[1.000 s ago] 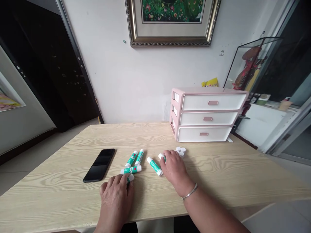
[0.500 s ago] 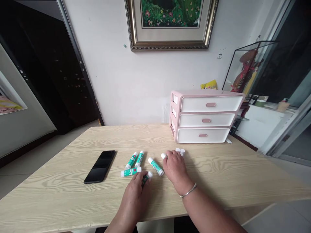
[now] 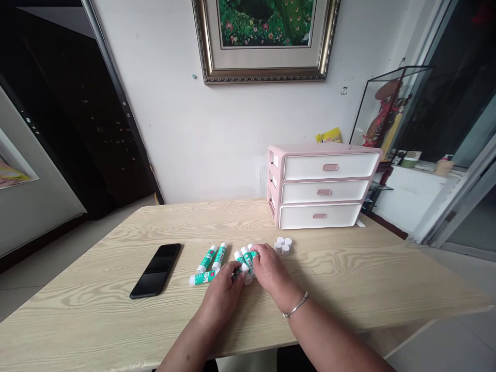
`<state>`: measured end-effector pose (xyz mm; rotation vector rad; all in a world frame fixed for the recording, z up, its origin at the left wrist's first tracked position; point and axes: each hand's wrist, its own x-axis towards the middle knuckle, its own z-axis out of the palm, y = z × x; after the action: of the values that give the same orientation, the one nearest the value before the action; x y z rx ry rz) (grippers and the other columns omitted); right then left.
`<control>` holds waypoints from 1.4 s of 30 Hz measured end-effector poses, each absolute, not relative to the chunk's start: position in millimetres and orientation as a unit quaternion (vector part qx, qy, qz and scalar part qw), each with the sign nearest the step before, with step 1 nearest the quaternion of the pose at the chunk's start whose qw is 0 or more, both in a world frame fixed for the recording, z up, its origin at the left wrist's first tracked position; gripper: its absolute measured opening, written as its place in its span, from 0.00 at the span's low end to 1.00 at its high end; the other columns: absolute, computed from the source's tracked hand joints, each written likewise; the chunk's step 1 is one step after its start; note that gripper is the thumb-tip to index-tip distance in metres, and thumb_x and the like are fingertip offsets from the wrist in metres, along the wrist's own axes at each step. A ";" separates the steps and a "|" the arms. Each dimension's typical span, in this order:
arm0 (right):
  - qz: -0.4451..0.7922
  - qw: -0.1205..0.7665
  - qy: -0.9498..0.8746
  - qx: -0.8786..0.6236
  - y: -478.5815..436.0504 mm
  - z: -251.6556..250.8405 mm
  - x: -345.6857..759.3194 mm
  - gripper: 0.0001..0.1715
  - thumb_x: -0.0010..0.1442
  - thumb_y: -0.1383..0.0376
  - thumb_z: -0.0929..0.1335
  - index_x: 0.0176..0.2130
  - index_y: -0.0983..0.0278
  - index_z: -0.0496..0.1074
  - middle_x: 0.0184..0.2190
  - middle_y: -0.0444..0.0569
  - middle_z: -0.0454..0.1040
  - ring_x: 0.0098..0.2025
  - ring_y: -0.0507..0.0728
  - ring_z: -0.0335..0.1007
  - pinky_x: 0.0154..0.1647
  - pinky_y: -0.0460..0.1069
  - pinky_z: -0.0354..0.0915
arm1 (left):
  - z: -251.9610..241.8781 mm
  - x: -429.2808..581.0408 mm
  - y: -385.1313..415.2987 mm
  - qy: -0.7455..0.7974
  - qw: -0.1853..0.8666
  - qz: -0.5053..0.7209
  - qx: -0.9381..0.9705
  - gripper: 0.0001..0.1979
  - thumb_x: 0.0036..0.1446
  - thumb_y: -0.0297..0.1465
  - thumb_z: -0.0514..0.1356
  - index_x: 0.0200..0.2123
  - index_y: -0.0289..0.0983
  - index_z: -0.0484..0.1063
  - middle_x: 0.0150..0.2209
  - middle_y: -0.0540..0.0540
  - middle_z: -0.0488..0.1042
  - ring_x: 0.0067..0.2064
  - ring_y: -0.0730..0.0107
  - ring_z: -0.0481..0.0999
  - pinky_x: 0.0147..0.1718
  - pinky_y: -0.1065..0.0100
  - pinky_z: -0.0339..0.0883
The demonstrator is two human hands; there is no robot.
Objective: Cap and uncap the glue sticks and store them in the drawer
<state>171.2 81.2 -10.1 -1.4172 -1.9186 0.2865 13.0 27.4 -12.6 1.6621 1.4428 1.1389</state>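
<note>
My left hand (image 3: 225,284) is closed around a green-and-white glue stick, whose white end (image 3: 244,267) pokes out past the thumb. Fingers of my right hand (image 3: 270,266), a bangle at its wrist, are bent over another glue stick (image 3: 251,248), partly hidden under them. Between the hands, more glue sticks (image 3: 247,257) lie side by side, slanting. To the left, two glue sticks (image 3: 219,256) lie tilted, and a third glue stick (image 3: 203,278) lies crosswise below them, touching or close to my left hand. Several small white caps (image 3: 282,246) stand grouped just beyond my right hand.
A black phone (image 3: 155,271) lies on the wooden table (image 3: 96,310) at the left. A pink-and-white drawer unit (image 3: 323,188) stands at the back right, with a yellow packet (image 3: 329,135) on or behind its top. A white wall borders the table's far edge.
My right hand has moved slightly left and toward me, away from the white caps, bringing a glue stick beside the others. My left hand, still holding its glue stick, has shifted slightly right.
</note>
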 end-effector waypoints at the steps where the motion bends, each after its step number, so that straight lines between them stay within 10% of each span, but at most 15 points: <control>1: 0.115 0.363 -0.745 -0.547 81.9 -12.1 171.0 0.19 0.62 0.76 0.62 0.47 0.64 0.75 0.45 0.52 0.77 0.51 0.56 0.72 0.53 0.48 0.62 | -13.7 12.2 29.4 0.550 0.324 0.434 0.636 0.16 0.58 0.44 0.61 0.43 0.40 0.78 0.41 0.42 0.80 0.42 0.54 0.76 0.43 0.60 0.65; 24: -0.123 0.237 -0.673 -0.690 97.6 -12.8 208.9 0.06 0.60 0.71 0.66 0.36 0.64 0.74 0.37 0.57 0.76 0.46 0.65 0.70 0.43 0.55 0.56 | -4.7 -0.7 11.1 0.467 0.533 0.545 0.449 0.20 0.55 0.48 0.66 0.44 0.41 0.76 0.33 0.45 0.76 0.29 0.67 0.71 0.21 0.71 0.58; 42: -0.107 0.218 -0.686 -0.685 100.8 -8.5 204.7 0.05 0.65 0.68 0.66 0.38 0.63 0.72 0.36 0.53 0.78 0.44 0.62 0.72 0.42 0.53 0.53 | -4.6 0.0 6.5 0.446 0.591 0.527 0.417 0.31 0.50 0.47 0.70 0.53 0.43 0.67 0.38 0.46 0.73 0.32 0.69 0.70 0.26 0.70 0.63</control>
<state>204.7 100.8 -8.5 -1.8978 -1.9004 -0.2961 0.0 6.5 -4.6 0.9706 1.0371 1.2270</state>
